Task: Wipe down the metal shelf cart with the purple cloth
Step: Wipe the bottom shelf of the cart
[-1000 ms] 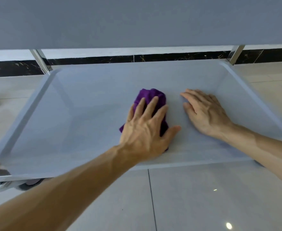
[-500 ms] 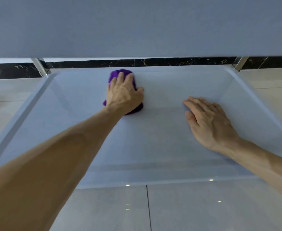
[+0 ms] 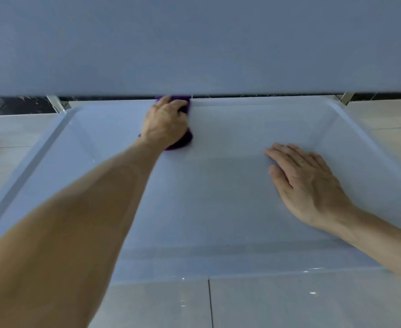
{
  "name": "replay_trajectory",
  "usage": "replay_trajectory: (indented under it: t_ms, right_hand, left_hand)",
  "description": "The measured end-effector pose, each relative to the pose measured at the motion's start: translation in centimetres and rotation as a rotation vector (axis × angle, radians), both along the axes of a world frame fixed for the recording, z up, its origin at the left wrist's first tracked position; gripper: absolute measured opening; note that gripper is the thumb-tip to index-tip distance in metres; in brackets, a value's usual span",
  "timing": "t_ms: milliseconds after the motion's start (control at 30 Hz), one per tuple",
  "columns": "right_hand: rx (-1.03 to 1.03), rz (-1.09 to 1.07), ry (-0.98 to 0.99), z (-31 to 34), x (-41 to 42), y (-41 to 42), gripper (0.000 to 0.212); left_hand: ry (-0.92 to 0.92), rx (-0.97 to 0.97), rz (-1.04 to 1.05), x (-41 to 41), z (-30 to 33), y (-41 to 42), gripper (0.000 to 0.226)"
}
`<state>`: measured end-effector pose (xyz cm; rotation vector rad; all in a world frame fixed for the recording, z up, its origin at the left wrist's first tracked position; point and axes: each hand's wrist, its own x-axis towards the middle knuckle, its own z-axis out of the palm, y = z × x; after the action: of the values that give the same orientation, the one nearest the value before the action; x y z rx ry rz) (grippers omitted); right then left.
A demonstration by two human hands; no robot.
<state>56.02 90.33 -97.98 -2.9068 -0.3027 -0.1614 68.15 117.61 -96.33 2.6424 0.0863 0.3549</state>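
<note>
The cart's lower metal shelf (image 3: pixel 218 233) is a shallow grey tray filling the middle of the head view. My left hand (image 3: pixel 165 123) presses the bunched purple cloth (image 3: pixel 183 142) against the shelf's far rim, left of centre; most of the cloth is hidden under my palm, and its far tip (image 3: pixel 174 98) slips under the upper shelf. My right hand (image 3: pixel 306 183) lies flat on the shelf floor at the right, fingers together, holding nothing.
The upper shelf's grey underside (image 3: pixel 194 43) covers the top third of the view. Chrome posts stand at the far left corner (image 3: pixel 56 103) and far right corner (image 3: pixel 345 98). Glossy pale floor tiles (image 3: pixel 289 301) lie in front, with a black marble skirting (image 3: pixel 24 105) behind.
My left hand has pushed the cloth from the shelf's middle out to the far rim. The view has moved lower and closer. My right hand stays flat in place.
</note>
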Motion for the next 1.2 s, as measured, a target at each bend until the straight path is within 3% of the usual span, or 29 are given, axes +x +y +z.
replay_trajectory:
  t_ms: [133, 267, 433, 533, 900, 1000, 1100, 1200]
  right_hand:
    - [-0.010, 0.007, -0.006, -0.1, -0.1, 0.2, 0.052]
    - [-0.027, -0.001, -0.007, 0.0, -0.1, 0.3, 0.052]
    - [-0.001, 0.017, -0.022, 0.3, -0.3, -0.1, 0.051]
    - [0.021, 0.031, -0.013, 0.4, -0.4, -0.5, 0.050]
    - [-0.031, -0.012, -0.038, 2.0, -0.6, 0.3, 0.036]
    - [-0.058, 0.129, -0.093, 2.9, -0.3, 4.5, 0.048]
    - [-0.060, 0.302, 0.019, 2.6, -0.7, 9.6, 0.064]
    - [-0.093, 0.296, 0.106, 1.1, -1.1, 11.8, 0.063]
  left_hand:
    - [0.080, -0.022, 0.112, -0.3, 0.4, 2.0, 0.048]
    - [0.113, -0.083, -0.108, -0.8, 1.3, -2.3, 0.049]
    - [0.044, 0.047, -0.414, -4.5, 0.1, -10.2, 0.041]
    - [0.057, 0.049, -0.492, -4.8, 0.3, -8.9, 0.042]
    - [0.126, 0.066, -0.150, -9.0, 1.0, 7.0, 0.044]
    - [0.139, 0.080, -0.127, -10.0, 0.9, 7.0, 0.045]
    - [0.152, 0.085, -0.136, -11.2, 1.1, 6.6, 0.046]
    - [0.139, 0.088, -0.163, -13.2, 1.1, 6.2, 0.047]
